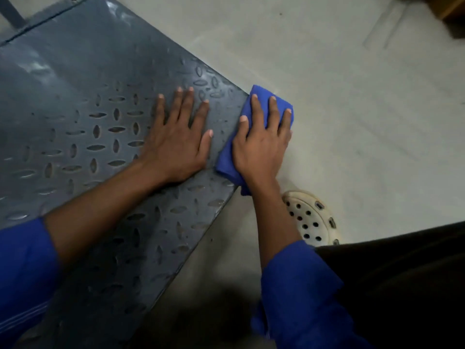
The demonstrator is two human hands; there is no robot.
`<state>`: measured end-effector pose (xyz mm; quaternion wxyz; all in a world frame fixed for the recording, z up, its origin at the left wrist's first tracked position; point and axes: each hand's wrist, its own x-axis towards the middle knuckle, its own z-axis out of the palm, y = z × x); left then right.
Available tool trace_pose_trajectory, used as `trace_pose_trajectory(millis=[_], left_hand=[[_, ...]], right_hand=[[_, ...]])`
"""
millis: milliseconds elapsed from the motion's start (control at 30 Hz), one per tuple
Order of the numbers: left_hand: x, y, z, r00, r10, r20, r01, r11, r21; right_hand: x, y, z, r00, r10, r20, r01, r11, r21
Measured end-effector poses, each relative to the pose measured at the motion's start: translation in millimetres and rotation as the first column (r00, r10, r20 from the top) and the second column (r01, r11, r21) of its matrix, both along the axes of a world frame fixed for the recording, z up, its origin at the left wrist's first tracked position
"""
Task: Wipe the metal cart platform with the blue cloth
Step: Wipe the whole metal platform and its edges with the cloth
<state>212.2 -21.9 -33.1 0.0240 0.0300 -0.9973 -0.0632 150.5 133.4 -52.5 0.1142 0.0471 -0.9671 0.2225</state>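
The metal cart platform [83, 102] is a dark grey tread plate with raised oval studs, filling the left half of the view. My left hand [176, 142] lies flat on it, fingers spread, holding nothing. The blue cloth [254, 95] is folded and sits over the platform's right edge, hanging partly off it. My right hand [261, 144] presses down on the cloth with fingers spread over it. Most of the cloth is hidden under that hand.
Pale concrete floor [352, 122] lies right of the platform. A cream perforated shoe [309, 217] rests on the floor near the platform's edge. My dark trouser leg [402, 285] fills the lower right. A grey cart handle post [11, 11] stands at the top left.
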Motion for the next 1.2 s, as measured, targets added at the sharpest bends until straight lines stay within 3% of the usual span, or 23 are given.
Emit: trace_pose_trajectory(millis=[67,200,367,500,600,667,833,1000,1067,1200], left_hand=[[2,13,-1,0.999,-0.044,-0.009,0.044,0.999,-0.005],[3,19,-2,0.997,-0.074,-0.002,0.074,0.997,-0.008],[3,17,-1,0.997,-0.077,-0.009,0.077,0.997,-0.005],[4,17,-1,0.997,-0.078,-0.01,0.078,0.997,0.0],[5,18,1,0.997,-0.081,-0.012,0.081,0.997,0.006],[5,18,0,0.997,-0.08,-0.009,0.08,0.997,0.01],[4,16,2,0.997,-0.082,-0.005,0.082,0.997,0.008],[4,17,2,0.995,-0.095,-0.018,0.095,0.995,0.009],[5,17,2,0.995,-0.093,-0.024,0.093,0.996,0.006],[5,16,1,0.995,-0.09,-0.046,0.09,0.996,0.0]], right_hand=[[-25,3,-3,1.0,-0.023,-0.011,0.023,0.999,-0.023],[-70,19,12,0.978,0.015,0.206,0.021,0.985,-0.169],[14,6,-4,0.999,-0.029,-0.04,0.018,0.968,-0.251],[-7,10,-4,0.998,0.053,-0.029,-0.059,0.96,-0.273],[-43,25,4,0.998,0.061,0.029,-0.046,0.927,-0.372],[-24,23,5,0.999,0.022,0.033,-0.006,0.908,-0.42],[37,10,-9,0.997,0.065,-0.05,-0.079,0.928,-0.365],[-27,27,9,0.991,0.073,0.112,-0.027,0.93,-0.367],[-13,23,13,0.988,0.055,0.142,0.003,0.927,-0.375],[72,8,4,1.0,0.018,-0.005,-0.019,0.95,-0.31]])
